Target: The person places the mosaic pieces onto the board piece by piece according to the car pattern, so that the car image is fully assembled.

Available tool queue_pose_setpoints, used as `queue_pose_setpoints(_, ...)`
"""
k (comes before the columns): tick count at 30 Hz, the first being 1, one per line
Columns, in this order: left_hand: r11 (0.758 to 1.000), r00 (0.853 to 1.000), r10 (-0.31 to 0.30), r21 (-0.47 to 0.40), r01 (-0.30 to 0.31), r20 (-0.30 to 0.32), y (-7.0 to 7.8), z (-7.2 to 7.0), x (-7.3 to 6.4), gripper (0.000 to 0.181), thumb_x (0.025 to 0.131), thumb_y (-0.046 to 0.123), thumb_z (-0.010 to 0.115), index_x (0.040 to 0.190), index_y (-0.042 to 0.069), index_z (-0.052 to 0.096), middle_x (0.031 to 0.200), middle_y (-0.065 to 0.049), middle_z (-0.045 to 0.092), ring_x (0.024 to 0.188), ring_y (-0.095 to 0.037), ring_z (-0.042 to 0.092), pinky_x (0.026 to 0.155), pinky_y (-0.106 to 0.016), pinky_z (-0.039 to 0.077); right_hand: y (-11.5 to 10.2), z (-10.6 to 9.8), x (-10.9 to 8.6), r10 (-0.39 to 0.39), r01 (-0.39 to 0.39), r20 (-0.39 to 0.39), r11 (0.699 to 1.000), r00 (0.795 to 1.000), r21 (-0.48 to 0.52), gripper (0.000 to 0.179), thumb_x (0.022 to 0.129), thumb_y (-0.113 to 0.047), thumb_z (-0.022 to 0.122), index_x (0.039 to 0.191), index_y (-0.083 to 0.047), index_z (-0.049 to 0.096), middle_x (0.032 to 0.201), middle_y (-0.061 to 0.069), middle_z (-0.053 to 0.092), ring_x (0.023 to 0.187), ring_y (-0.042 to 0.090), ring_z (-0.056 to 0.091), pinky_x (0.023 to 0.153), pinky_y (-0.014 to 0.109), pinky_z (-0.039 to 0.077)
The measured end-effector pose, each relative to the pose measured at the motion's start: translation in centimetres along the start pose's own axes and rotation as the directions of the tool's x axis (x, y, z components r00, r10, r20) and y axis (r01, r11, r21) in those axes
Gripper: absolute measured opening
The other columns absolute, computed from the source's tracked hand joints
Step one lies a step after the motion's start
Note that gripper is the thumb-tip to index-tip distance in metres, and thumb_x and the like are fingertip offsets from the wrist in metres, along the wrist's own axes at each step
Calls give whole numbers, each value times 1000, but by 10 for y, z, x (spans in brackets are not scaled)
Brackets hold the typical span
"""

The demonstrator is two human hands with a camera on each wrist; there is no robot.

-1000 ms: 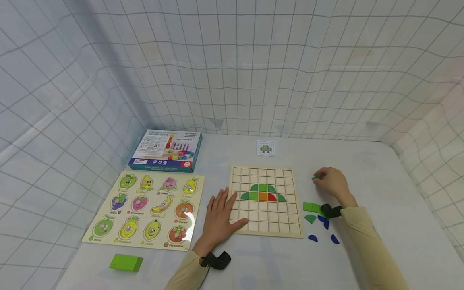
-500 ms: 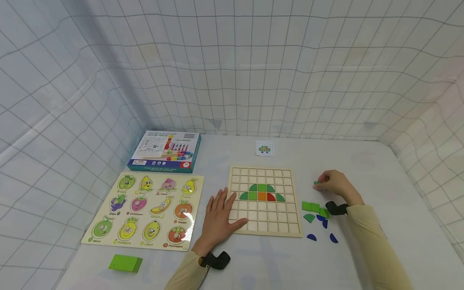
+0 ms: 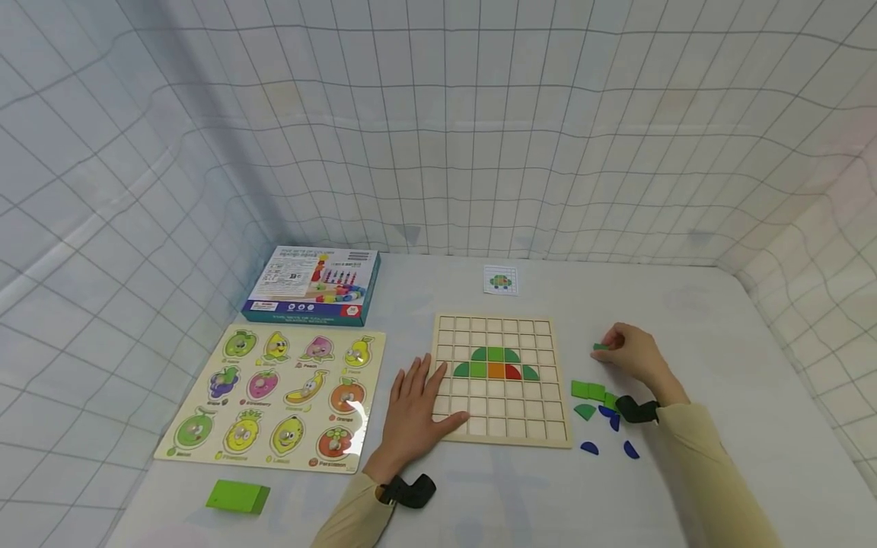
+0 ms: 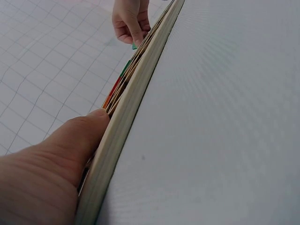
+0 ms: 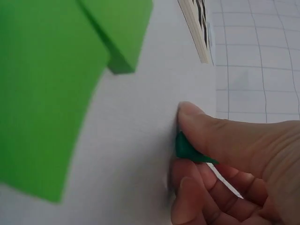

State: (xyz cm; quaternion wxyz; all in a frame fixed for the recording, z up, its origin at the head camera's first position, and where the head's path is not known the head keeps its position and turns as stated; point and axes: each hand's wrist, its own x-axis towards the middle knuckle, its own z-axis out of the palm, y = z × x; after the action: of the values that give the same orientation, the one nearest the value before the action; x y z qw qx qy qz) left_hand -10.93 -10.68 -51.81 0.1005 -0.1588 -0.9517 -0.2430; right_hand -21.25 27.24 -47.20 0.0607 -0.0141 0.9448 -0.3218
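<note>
My right hand (image 3: 633,354) is right of the wooden grid board (image 3: 510,441), pinching a small dark green quarter-circle piece (image 5: 188,150) between thumb and fingers, close over the table. On the board's left edge rests my left hand (image 3: 414,418), fingers spread and thumb along the near corner. Green, orange and red pieces (image 3: 496,371) fill two rows of cells in a rounded shape. Below the right hand lie several light green squares (image 3: 588,390), a green quarter-circle (image 3: 585,412) and several blue half-circles (image 3: 589,448).
A small pattern card (image 3: 501,280) lies behind the board. To the left are a fruit peg puzzle (image 3: 373,380) and a boxed toy set (image 3: 311,285). A bright green block (image 3: 237,496) sits at the front left. Grid-patterned cloth walls (image 3: 445,152) enclose the table.
The right hand has shifted slightly right and down with the green piece, turning it between the fingertips. My left hand stays on the board.
</note>
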Motion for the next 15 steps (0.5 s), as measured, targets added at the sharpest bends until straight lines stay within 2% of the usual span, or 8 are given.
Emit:
queue_pose_setpoints(7, 1000, 1000, -5, 5, 5, 7, 0, 0, 0, 84, 81, 57, 64, 144, 8, 40, 150, -19, 29, 140, -35, 18, 110, -53, 10, -13, 11, -14, -106, 104, -86, 994, 991, -23, 18, 82, -11, 73, 85, -2, 58, 74, 6, 57, 67, 22, 50, 58, 32, 40)
queue_pose_setpoints(11, 1000, 1000, -7, 6, 7, 9, 0, 1, 0, 84, 81, 58, 64, 145, 8, 40, 150, -19, 28, 140, -34, 17, 110, -52, 9, -32, 19, -24, -198, 198, -108, 980, 974, -13, 16, 81, -8, 74, 85, -3, 60, 73, 2, 59, 66, 18, 53, 59, 33, 43)
queue_pose_setpoints(15, 1000, 1000, -11, 10, 11, 11, 0, 0, 0, 85, 81, 59, 64, 145, 9, 39, 151, -18, 27, 141, -33, 16, 111, -51, 8, -57, 27, -34, -288, 287, -89, 958, 954, -17, 15, 80, -6, 75, 86, -5, 61, 72, -1, 57, 65, 15, 52, 59, 32, 44)
